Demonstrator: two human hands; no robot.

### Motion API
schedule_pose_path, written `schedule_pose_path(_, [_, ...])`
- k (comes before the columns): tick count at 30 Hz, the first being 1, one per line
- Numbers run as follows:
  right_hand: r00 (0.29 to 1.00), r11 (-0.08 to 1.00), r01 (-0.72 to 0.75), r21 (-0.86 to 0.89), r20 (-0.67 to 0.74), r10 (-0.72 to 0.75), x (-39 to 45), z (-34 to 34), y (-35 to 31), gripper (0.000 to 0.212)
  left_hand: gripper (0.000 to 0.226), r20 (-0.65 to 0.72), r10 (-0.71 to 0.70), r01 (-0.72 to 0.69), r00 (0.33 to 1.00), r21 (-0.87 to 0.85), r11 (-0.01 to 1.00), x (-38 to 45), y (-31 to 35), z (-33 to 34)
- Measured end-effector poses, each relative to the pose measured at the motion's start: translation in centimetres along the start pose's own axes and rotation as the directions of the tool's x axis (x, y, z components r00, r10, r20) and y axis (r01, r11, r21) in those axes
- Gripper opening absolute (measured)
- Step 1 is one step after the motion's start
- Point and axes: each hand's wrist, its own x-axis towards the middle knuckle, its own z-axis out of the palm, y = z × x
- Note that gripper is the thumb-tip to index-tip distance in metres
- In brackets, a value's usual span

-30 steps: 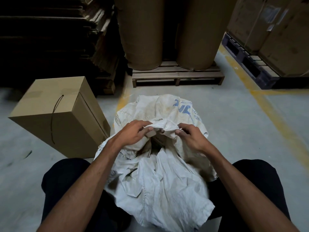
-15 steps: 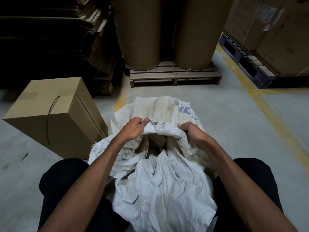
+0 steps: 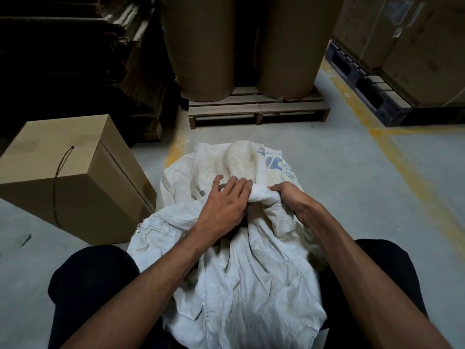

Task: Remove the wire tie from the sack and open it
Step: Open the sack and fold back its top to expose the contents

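Single view from my head, wide-angle, facing forward and down; close over sack [image 3: 241, 285] between my knees, floor [image 3: 352, 187] beyond.

Warehouse: concrete floor [image 3: 352, 197] with yellow lines [image 3: 412, 187], wooden pallet [image 3: 259, 112] bearing large cardboard rolls [image 3: 201, 46], stacked cartons [image 3: 415, 46].

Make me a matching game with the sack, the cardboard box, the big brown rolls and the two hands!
Things:
1. sack
2. cardboard box
3. big brown rolls
4. right hand
5. left hand

Places or states:
A. standing on a wooden pallet
B. lying flat on the cloth, fingers spread
C. on the floor between the person's knees
D. gripping a bunched fold of the sack
E. on the floor to the left, with a dark cord on it

Pairs: 1-C, 2-E, 3-A, 4-D, 5-B
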Motion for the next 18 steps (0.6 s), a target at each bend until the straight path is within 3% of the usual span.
schedule_pose_path(2, [0.999, 0.999, 0.033, -0.042, -0.015, -0.034, 0.0, 0.4, -0.1, 0.040, 0.055, -0.006, -0.011, 0.010, 1.000, -0.049, 0.999, 0.4, -0.3, 0.1])
schedule_pose_path(4, [0.977, 0.954, 0.177, -0.243, -0.073, -0.200, -0.4, 0.8, 0.0, 0.059, 0.055, 0.001, -0.040, 0.040, 0.999, -0.117, 0.992, 1.0, -0.9, -0.1])
schedule_pose_path(6, [0.899, 0.765, 0.287, -0.576, -0.114, -0.423, -1.6, 1.4, 0.6, 0.062, 0.045, 0.048, -0.096, 0.103, 0.994, -0.173, 0.979, 1.5, -1.1, -0.5])
schedule_pose_path(7, [0.846, 0.621, 0.269, -0.736, -0.128, -0.518, -2.5, 1.9, 1.1, 0.058, 0.038, 0.090, -0.126, 0.141, 0.988, -0.190, 0.972, 1.9, -1.2, -0.7])
schedule_pose_path(9, [0.757, 0.379, 0.138, -0.915, -0.150, -0.636, -3.7, 2.8, 2.3, 0.073, 0.029, 0.150, -0.203, 0.230, 0.968, -0.197, 0.953, 2.4, -1.9, -1.0])
schedule_pose_path(10, [0.740, 0.319, 0.066, -0.945, -0.169, -0.651, -3.9, 3.2, 2.9, 0.083, 0.023, 0.165, -0.247, 0.277, 0.955, -0.199, 0.940, 2.6, -2.5, -0.9])
schedule_pose_path(12, [0.730, 0.298, -0.036, -0.954, -0.229, -0.644, -3.8, 4.0, 3.8, 0.089, 0.013, 0.165, -0.333, 0.363, 0.928, -0.213, 0.907, 2.8, -3.8, -0.5])
schedule_pose_path(14, [0.750, 0.325, -0.104, -0.940, -0.289, -0.595, -3.5, 4.3, 4.1, 0.074, 0.010, 0.165, -0.382, 0.413, 0.909, -0.242, 0.878, 3.0, -4.7, -0.3])
schedule_pose_path(16, [0.791, 0.378, -0.037, -0.925, -0.258, -0.555, -2.8, 3.8, 4.0, 0.040, 0.010, 0.185, -0.377, 0.415, 0.908, -0.256, 0.873, 3.2, -4.6, -0.4])
schedule_pose_path(18, [0.868, 0.558, 0.116, -0.821, -0.190, -0.459, -1.6, 2.9, 4.1, 0.016, 0.014, 0.222, -0.337, 0.386, 0.915, -0.238, 0.891, 3.1, -4.2, -0.6])
